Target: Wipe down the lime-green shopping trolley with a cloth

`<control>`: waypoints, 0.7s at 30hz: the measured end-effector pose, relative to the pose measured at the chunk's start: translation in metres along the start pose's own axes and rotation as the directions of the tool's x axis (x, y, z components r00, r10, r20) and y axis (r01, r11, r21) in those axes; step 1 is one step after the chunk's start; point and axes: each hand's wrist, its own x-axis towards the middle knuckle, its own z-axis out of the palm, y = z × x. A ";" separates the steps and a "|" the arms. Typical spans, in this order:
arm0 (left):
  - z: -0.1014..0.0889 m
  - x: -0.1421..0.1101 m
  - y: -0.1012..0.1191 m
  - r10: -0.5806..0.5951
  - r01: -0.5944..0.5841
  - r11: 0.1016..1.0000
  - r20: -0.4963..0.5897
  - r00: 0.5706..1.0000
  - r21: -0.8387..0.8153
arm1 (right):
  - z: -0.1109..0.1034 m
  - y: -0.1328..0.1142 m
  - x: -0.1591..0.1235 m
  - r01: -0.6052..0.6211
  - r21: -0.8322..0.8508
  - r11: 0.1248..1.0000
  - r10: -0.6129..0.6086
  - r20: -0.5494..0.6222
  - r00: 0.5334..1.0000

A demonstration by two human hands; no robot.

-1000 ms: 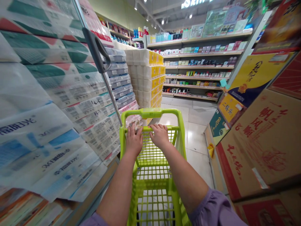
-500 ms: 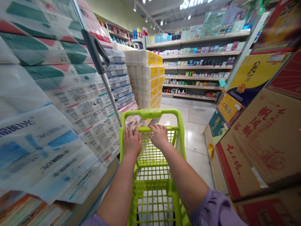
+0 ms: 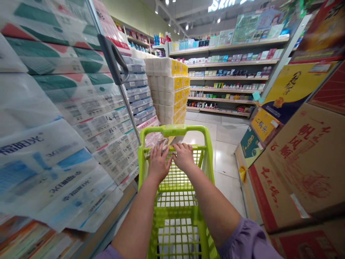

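A lime green shopping cart (image 3: 203,139) stands in front of me in a shop aisle. My left hand (image 3: 158,163) is closed on its handle bar (image 3: 198,146), and a small plastic packet (image 3: 159,142) shows under the fingers. Just to the right, my right hand (image 3: 183,156) grips the same bar, fingers curled over it. Both forearms reach forward over the cart's basket, with purple sleeves at the bottom of the view.
Stacked tissue packs (image 3: 81,108) fill the shelving on the left, with a grey pole (image 3: 121,90) leaning along them. Cardboard boxes (image 3: 299,158) are piled on the right. A stack of yellow and white packs (image 3: 169,90) stands ahead. Product shelves (image 3: 226,64) line the back, beyond the tiled floor (image 3: 223,140).
My left hand has slid to the right along the handle bar, closer to my right hand. The cart and my view have moved a little forward.
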 end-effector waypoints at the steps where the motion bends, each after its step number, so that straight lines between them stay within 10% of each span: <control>1: 0.000 0.000 0.000 0.008 -0.008 1.000 0.001 1.000 0.000 | 0.000 0.000 0.000 0.001 -0.003 1.000 -0.001 -0.003 1.000; 5: -0.001 0.000 -0.001 -0.155 0.157 0.987 -0.059 0.986 0.029 | 0.000 0.000 0.000 0.007 -0.009 1.000 -0.007 0.007 1.000; 10: -0.001 0.000 0.001 -0.014 0.014 1.000 0.012 1.000 -0.020 | -0.002 -0.001 -0.001 0.003 -0.003 1.000 -0.003 0.004 1.000; 21: -0.006 0.001 0.006 -0.143 0.140 0.988 -0.037 0.989 -0.056 | -0.001 -0.001 -0.001 -0.004 0.015 1.000 0.004 -0.007 1.000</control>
